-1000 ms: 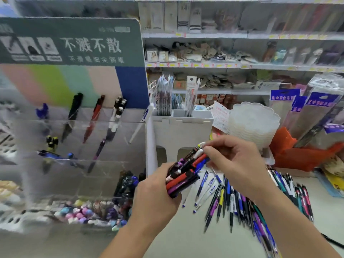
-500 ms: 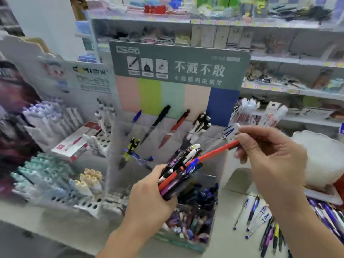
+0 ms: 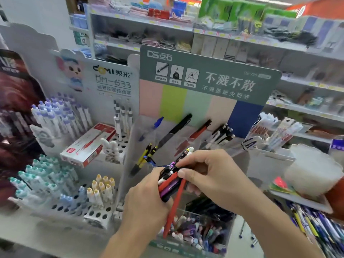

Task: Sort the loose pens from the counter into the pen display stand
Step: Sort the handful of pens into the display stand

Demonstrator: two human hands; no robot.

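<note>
Both hands grip pens (stand reads "DS")

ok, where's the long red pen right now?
Head view, centre: the red pen hangs tip-down from the right hand, just right of the pen bundle in the left hand, above the display stand's clear front bin.

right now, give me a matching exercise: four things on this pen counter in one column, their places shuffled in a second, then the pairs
Things
1. pen bundle
2. long red pen
3. red pen box
4. loose pens

Places
a. on the counter, far right
b. gripped in the left hand
c. on the white stand at left
d. pinched by the right hand, pointing down

Pairs: 1-b, 2-d, 3-c, 4-a
</note>
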